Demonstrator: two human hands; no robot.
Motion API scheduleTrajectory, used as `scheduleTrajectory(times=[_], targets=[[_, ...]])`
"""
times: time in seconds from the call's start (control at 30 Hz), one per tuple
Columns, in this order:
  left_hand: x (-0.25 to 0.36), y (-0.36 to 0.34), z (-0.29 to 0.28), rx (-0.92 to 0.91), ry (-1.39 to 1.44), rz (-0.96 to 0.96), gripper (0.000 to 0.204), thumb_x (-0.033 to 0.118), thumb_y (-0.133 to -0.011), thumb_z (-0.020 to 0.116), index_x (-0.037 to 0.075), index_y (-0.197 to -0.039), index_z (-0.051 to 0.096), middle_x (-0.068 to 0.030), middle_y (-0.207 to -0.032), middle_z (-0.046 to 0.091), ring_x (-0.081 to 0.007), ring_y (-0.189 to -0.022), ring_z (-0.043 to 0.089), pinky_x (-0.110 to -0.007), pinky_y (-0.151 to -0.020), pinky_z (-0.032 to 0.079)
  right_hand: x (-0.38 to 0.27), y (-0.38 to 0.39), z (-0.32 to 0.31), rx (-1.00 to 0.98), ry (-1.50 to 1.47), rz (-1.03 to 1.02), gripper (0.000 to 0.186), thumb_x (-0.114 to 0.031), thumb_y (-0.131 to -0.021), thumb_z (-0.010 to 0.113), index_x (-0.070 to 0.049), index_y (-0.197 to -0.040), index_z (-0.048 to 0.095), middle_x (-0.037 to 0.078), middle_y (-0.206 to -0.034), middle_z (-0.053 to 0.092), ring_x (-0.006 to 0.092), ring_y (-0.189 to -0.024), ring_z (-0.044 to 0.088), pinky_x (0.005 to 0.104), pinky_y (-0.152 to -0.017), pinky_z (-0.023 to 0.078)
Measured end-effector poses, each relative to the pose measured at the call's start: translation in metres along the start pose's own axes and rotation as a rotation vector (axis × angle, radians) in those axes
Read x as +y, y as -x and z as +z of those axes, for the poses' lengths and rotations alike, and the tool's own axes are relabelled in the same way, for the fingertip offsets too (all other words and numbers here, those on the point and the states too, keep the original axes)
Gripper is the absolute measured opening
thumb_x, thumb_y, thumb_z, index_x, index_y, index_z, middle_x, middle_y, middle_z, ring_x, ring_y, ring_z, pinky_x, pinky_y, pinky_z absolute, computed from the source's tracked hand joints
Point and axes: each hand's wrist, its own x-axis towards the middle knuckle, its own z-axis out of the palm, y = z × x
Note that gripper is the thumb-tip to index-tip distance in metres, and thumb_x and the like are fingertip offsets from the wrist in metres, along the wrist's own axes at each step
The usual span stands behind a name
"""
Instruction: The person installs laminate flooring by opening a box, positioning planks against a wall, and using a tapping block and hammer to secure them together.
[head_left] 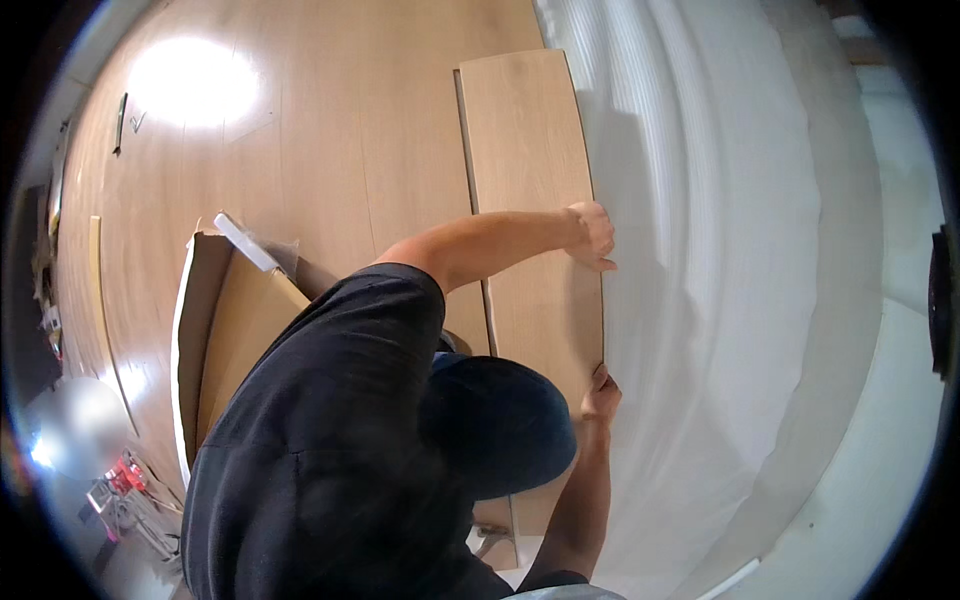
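A light wood-look floor plank [530, 150] lies lengthwise along the border of the laid flooring [340, 80]. A dark gap runs between its left edge and the boards there. My left hand [592, 237] reaches across the plank, its fingers curled over the right edge. Lower down, my right hand [601, 396] grips that same edge, thumb on top and the other fingers mostly hidden. White ribbed underlay sheet [690, 230] spreads out just right of both hands. My dark-clad knee [500, 425] covers part of the plank.
Left of me stands an opened cardboard box [240, 330] with a white strip [245, 242] at its corner. A thin dark tool [120, 122] and a narrow wood strip [100, 290] lie farther left. Red and grey equipment [128, 480] sits at lower left; a pale wall [860, 480] bounds the right.
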Motion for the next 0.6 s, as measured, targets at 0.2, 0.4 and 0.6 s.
scheduleTrajectory(times=[0.2, 0.4, 0.6], targets=[[-0.024, -0.006, 0.012, -0.107, -0.061, 0.068, 0.072, 0.059, -0.107, 0.030, 0.009, -0.090, 0.079, -0.0088, -0.089, 0.076, -0.0292, -0.090, 0.071, -0.044, -0.086, 0.057, 0.023, -0.019, 0.054, -0.076, -0.062, 0.046, 0.077, -0.063, -0.103, 0.039, 0.007, -0.102, 0.071, 0.031, -0.094, 0.070, 0.0490, -0.090, 0.067, 0.0521, -0.077, 0.052], [-0.028, -0.010, 0.034, 0.030, -0.036, 0.112, 0.073, 0.060, -0.107, 0.031, 0.011, -0.080, 0.078, -0.0067, -0.082, 0.075, -0.0285, -0.082, 0.071, -0.042, -0.078, 0.058, 0.025, -0.023, 0.064, 0.010, -0.128, -0.016, 0.073, -0.060, -0.104, 0.041, 0.007, -0.091, 0.066, 0.029, -0.085, 0.067, 0.0439, -0.075, 0.060, 0.0494, -0.073, 0.051], [-0.019, -0.006, 0.026, -0.031, -0.029, 0.113, 0.073, 0.059, -0.108, 0.029, 0.011, -0.084, 0.079, -0.0063, -0.082, 0.075, -0.0268, -0.083, 0.071, -0.042, -0.082, 0.058, 0.045, -0.021, 0.064, 0.031, -0.096, -0.053, 0.071, -0.057, -0.106, 0.040, 0.008, -0.088, 0.063, 0.028, -0.077, 0.062, 0.0360, -0.067, 0.052, 0.0472, -0.069, 0.048]])
